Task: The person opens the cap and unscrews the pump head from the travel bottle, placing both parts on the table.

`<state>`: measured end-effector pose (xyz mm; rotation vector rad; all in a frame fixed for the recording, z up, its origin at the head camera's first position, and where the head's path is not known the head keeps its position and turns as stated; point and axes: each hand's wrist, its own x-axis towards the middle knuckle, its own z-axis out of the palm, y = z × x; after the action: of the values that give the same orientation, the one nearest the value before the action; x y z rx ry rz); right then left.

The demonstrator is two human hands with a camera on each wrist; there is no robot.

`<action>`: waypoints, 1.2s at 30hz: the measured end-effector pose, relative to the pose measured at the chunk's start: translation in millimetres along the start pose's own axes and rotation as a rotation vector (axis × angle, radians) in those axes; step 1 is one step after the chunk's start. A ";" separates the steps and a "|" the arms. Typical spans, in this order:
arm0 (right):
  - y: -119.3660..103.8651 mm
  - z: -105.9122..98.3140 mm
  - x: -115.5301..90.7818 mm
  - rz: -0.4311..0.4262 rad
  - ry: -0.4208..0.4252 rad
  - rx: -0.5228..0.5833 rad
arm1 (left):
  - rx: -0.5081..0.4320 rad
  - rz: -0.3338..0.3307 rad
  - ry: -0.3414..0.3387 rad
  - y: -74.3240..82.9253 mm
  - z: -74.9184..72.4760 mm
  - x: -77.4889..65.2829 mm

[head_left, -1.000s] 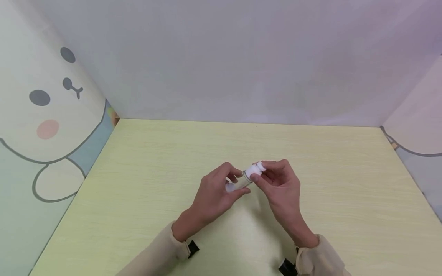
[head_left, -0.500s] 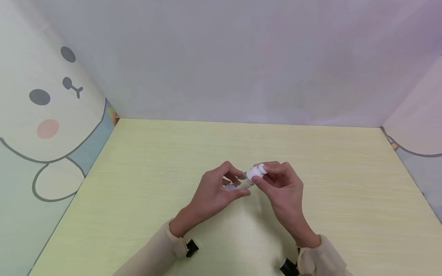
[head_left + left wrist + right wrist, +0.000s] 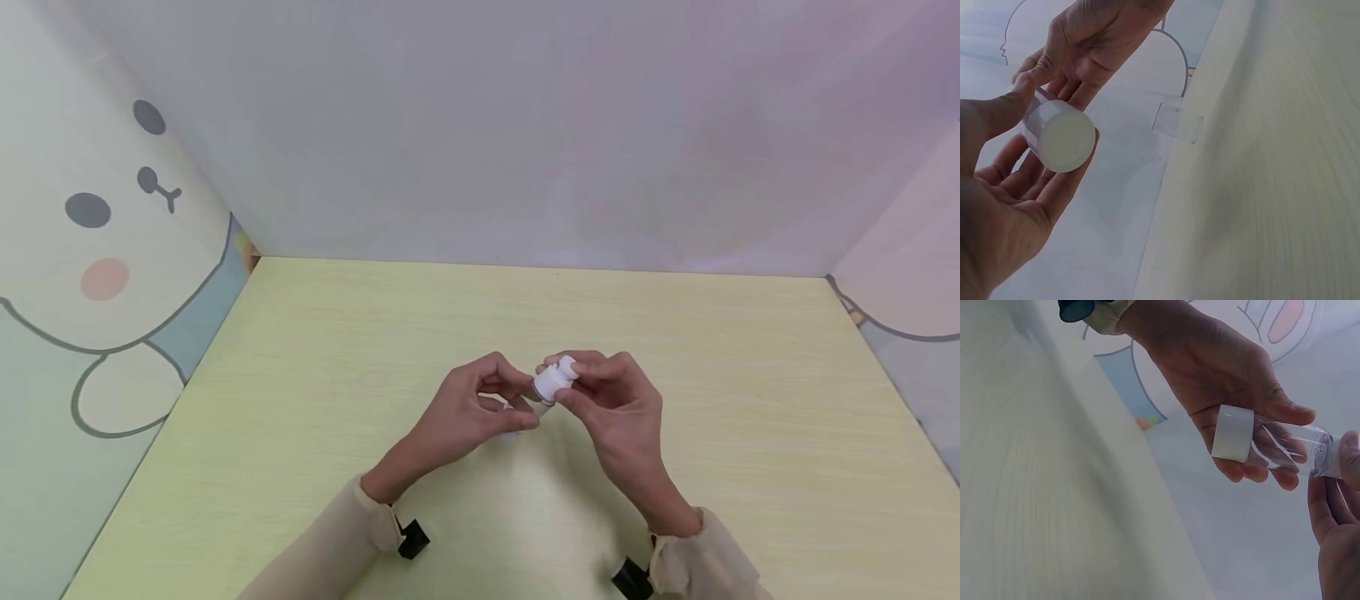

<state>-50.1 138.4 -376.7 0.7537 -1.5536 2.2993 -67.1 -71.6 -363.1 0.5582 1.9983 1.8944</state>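
A small clear bottle (image 3: pixel 553 382) with white ends is held tilted between both hands above the table. Its upper white part, stepped to a narrower tip, is pinched by the thumb and fingers of my right hand (image 3: pixel 621 417). My left hand (image 3: pixel 474 410) holds the clear body, thumb on the near side and fingers behind. In the left wrist view the round white end (image 3: pixel 1067 140) faces the camera, with left-hand fingers around it. The right wrist view shows the see-through body (image 3: pixel 1279 447) across my left fingers, and part of my right hand (image 3: pixel 1342 531) at the far end.
A pale wood-look table (image 3: pixel 360 333) lies beneath the hands. A plain light wall (image 3: pixel 525 133) stands behind it, and a cartoon-printed panel (image 3: pixel 105 333) at the left. Black devices (image 3: pixel 414 540) hang at the sleeve cuffs.
The bottle's lower white end has swung slightly down and to the right, and the left fingers have closed further over the clear body. My right hand has shifted slightly right, still pinching the top.
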 end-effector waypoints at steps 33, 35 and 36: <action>-14.7 21.3 -1.0 0.232 0.163 -0.228 | 0.156 0.047 0.071 -2.1 8.3 0.1; -15.5 21.5 -0.9 0.242 0.165 -0.242 | 0.171 0.052 0.073 -2.2 8.4 0.1; -15.7 21.4 -0.9 0.247 0.166 -0.248 | 0.177 0.054 0.075 -2.4 8.4 0.1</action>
<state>-35.8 125.0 -358.7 0.3165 -1.8938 2.2043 -63.2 -64.4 -366.1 0.6011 2.2356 1.8043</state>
